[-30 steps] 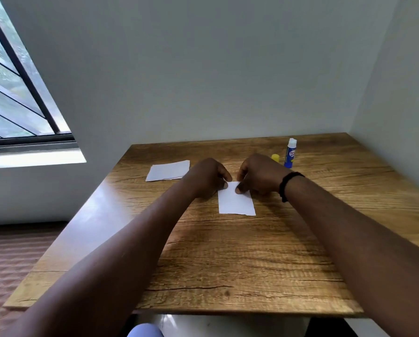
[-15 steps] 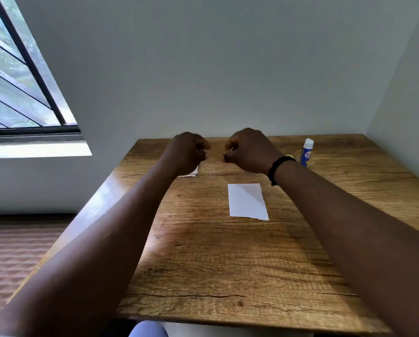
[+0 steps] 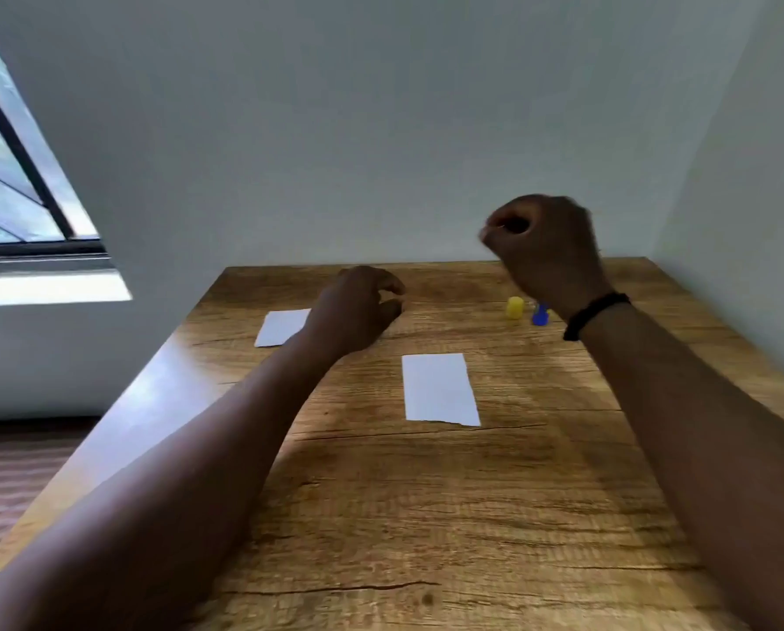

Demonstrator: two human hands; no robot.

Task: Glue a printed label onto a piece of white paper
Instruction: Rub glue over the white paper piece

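Mid-table, white paper [image 3: 440, 388], edges unobstructed

1. Both hands off the white sheet [image 3: 440, 388] mid-table, pinched at its far edge a second ago.
2. Right hand [image 3: 545, 248] lifted high toward far right corner, fingers curled, blurred; was level with left half a second ago.
3. Left hand [image 3: 358, 309] dropped low, fingers curled, partly covering second paper [image 3: 280, 327] near left edge.
4. Glue stick [image 3: 539, 314] mostly hidden behind right wrist, yellow cap [image 3: 514, 307] exposed.
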